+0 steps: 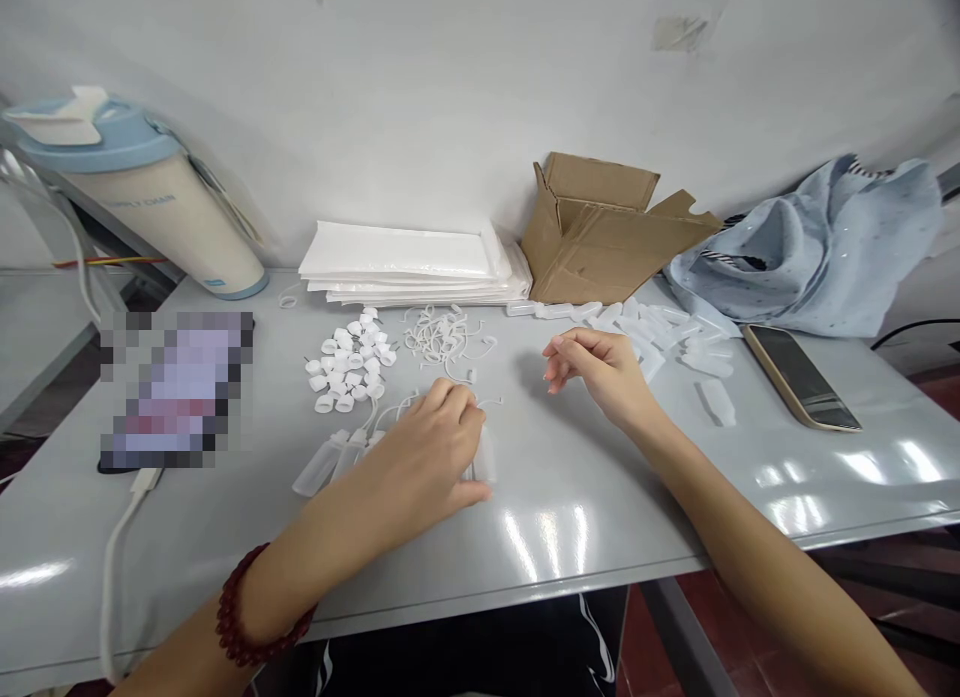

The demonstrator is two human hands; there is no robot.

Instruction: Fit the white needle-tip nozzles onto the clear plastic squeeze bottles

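My left hand [439, 442] bends over a row of small translucent plastic bottles [319, 465] lying side by side, with thin white straps at their necks. Its curled fingers and thumb span the rightmost bottle [486, 455]; the fingertips are partly hidden. My right hand [592, 367] hovers over the table to the right, loosely curled with thumb against forefinger; nothing shows in it. Beside it lies a heap of loose translucent bottles [649, 327]. Beyond my left hand are a pile of white caps [349, 362], some with thin dark tips, and a tangle of white straps [439, 335].
White padded envelopes [405, 252] are stacked by the wall, next to an open cardboard box [600, 237]. A tumbler [172, 207] and a pixelated phone [180, 387] with a cable stand left. To the right are another phone [802, 377] and a light-blue cloth bag [810, 257].
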